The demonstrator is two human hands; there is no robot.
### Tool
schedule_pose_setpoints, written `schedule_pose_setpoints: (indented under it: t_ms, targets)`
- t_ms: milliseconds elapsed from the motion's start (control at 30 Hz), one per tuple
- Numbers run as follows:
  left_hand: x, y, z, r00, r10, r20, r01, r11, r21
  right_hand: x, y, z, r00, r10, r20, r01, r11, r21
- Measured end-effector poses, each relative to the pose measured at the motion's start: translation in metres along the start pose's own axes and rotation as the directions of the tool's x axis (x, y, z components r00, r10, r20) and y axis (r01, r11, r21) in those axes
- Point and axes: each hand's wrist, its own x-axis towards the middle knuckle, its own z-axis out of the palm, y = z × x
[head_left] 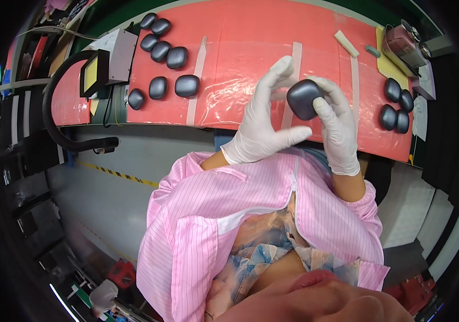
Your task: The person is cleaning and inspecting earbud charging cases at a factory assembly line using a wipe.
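Observation:
A glossy dark grey earbud case [303,100], rounded and closed, is held up above the red-covered table by my right hand [340,126]. The thumb lies on its near right edge, and the fingers curl behind it. My left hand [256,123] is just left of the case with thumb and fingers spread wide, and I see nothing in its grasp. Both hands wear thin white gloves. Several matching cases [187,86] lie in loose rows on the left part of the table, and another small group [393,90] sits at its right end.
Pale tape strips [199,80] cross the red sheet [240,48]. At the far right stand metal-topped containers [404,45] on a yellow pad, near a small grey block [372,51] and a cream strip [346,43]. A black flexible hose [50,107] curves beside a light-coloured box [118,56] at left.

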Motion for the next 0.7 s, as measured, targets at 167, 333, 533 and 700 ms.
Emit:
schedule_pose_setpoints:
  t_ms: [167, 333, 533, 700]
  targets:
    - [-0.005, 0.006, -0.004, 0.776, -0.584, 0.240, 0.595, 0.550, -0.586, -0.004, 0.002, -0.008, 0.999, 0.004, 0.042, 0.005, 0.979, -0.204]
    - [-0.016, 0.002, -0.001, 0.790, -0.572, 0.221, 0.557, 0.517, -0.650, -0.014, 0.009, -0.010, 0.982, -0.160, 0.097, 0.187, 0.834, -0.519]
    - [-0.030, 0.006, 0.008, 0.836, -0.492, 0.244, 0.491, 0.471, -0.732, -0.019, 0.017, -0.012, 0.946, -0.324, -0.020, 0.272, 0.826, -0.494]
    - [-0.026, -0.003, 0.000, 0.850, -0.389, 0.356, 0.520, 0.502, -0.691, -0.013, 0.016, -0.015, 0.956, -0.289, 0.058, 0.275, 0.805, -0.526]
